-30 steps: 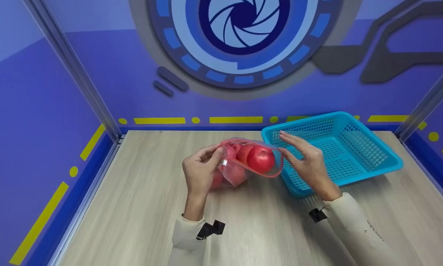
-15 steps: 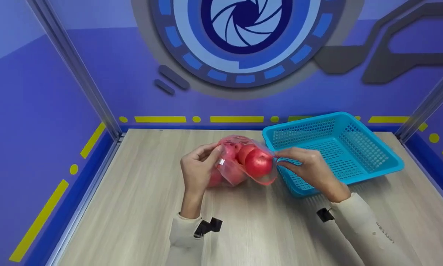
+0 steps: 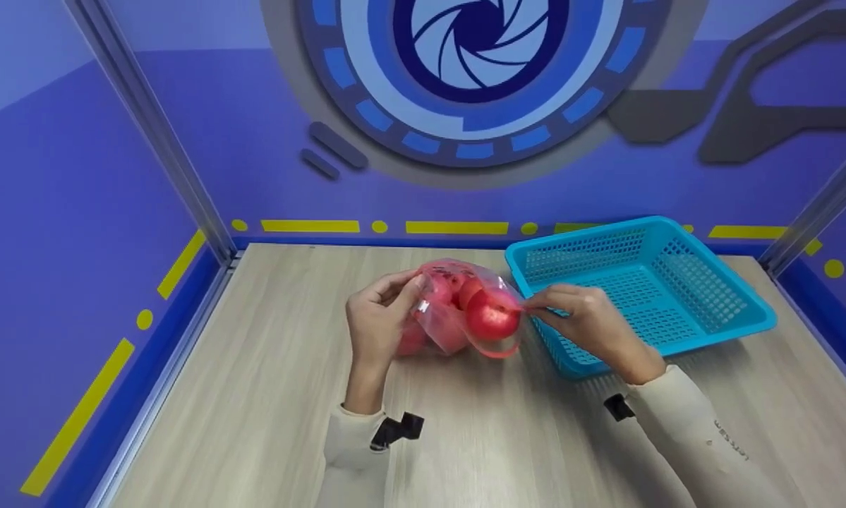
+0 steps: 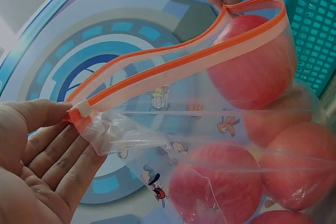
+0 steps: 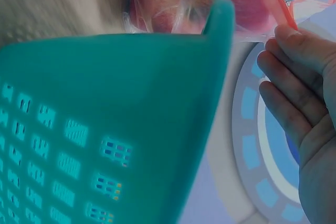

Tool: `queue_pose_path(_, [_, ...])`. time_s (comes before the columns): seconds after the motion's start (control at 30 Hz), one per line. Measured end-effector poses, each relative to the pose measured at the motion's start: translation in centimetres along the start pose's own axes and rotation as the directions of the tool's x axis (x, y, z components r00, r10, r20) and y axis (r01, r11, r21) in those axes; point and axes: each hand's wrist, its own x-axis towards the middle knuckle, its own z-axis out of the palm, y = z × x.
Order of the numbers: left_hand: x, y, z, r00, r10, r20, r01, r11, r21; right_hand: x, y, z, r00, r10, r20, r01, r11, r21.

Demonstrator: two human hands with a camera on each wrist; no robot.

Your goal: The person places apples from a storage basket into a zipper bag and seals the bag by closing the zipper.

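A clear zip bag point(image 4: 142, 150) with an orange zip edge and small cartoon prints holds several red apples point(image 3: 493, 315). My left hand point(image 3: 377, 317) pinches one end of the zip edge, beside a white slider point(image 4: 83, 107), between thumb and fingers. At the opposite end, my right hand point(image 3: 592, 324) pinches the orange edge with thumb and forefinger. Between the hands the bag's mouth gapes, as the left wrist view shows. One apple point(image 4: 252, 61) lies right by the mouth, the others deeper in the bag.
A blue plastic basket point(image 3: 719, 327) with slotted walls stands on the wooden table point(image 3: 267, 395) to the right, partly behind my right hand. Printed blue panels point(image 3: 204, 127) enclose the table at the back and sides.
My right hand, its fingers spread a second ago, has closed its pinch on the bag's edge and come slightly lower. The bag's mouth looks narrower in the head view. My left hand keeps its hold.
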Motion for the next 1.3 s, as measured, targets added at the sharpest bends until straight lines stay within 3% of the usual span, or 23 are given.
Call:
queue_pose_path(0.17, [0.1,-0.2,-0.6,0.996,0.033,0.087,-0.034,0.999,0.008,0.2,0.4,0.3,0.997,-0.013,-0.074,0.015,1.000,0.023])
queue_pose_path(0.27, [0.2,-0.3,-1.5,0.976,0.094,0.196,-0.102,0.994,0.028,0.5,0.7,0.2,0.985,0.050,-0.168,-0.044,0.998,0.038])
queue_pose_path(0.33, [0.2,-0.3,-2.4,0.946,0.134,0.293,-0.153,0.987,0.041,0.8,0.8,0.1,0.968,0.118,-0.221,-0.112,0.993,0.039])
queue_pose_path(0.43, [0.1,0.1,-3.3,0.885,0.146,0.443,-0.187,0.981,0.051,1.4,0.8,-0.1,0.943,0.211,-0.258,-0.206,0.977,0.047])
queue_pose_path(0.53, [0.0,0.3,-3.0,0.827,0.169,0.537,-0.259,0.961,0.097,2.0,0.6,-0.1,0.921,0.285,-0.265,-0.277,0.959,0.066])
queue_pose_path(0.63, [-0.1,0.2,-2.1,0.795,0.231,0.560,-0.390,0.903,0.180,2.4,0.4,0.0,0.904,0.333,-0.267,-0.319,0.943,0.097])
queue_pose_path(0.7, [-0.1,0.0,-1.5,0.784,0.278,0.555,-0.463,0.857,0.226,2.6,0.4,0.0,0.899,0.351,-0.261,-0.334,0.936,0.108])
queue_pose_path(0.8, [-0.1,-0.2,-0.8,0.783,0.339,0.521,-0.525,0.811,0.261,2.7,0.4,0.1,0.894,0.368,-0.255,-0.348,0.929,0.123])
queue_pose_path(1.0, [0.0,-0.9,0.3,0.772,0.441,0.459,-0.590,0.766,0.256,2.5,0.6,0.1,0.893,0.391,-0.223,-0.358,0.917,0.176])
queue_pose_path(1.07, [0.0,-1.2,0.4,0.779,0.449,0.438,-0.585,0.772,0.249,2.4,0.8,0.0,0.900,0.388,-0.197,-0.350,0.915,0.202])
queue_pose_path(1.23, [0.0,-1.7,0.3,0.814,0.433,0.389,-0.534,0.820,0.206,2.3,1.1,-0.3,0.923,0.366,-0.117,-0.330,0.911,0.248])
queue_pose_path(1.3, [0.0,-1.8,0.2,0.820,0.433,0.374,-0.526,0.829,0.192,2.3,1.2,-0.4,0.929,0.354,-0.106,-0.318,0.913,0.255])
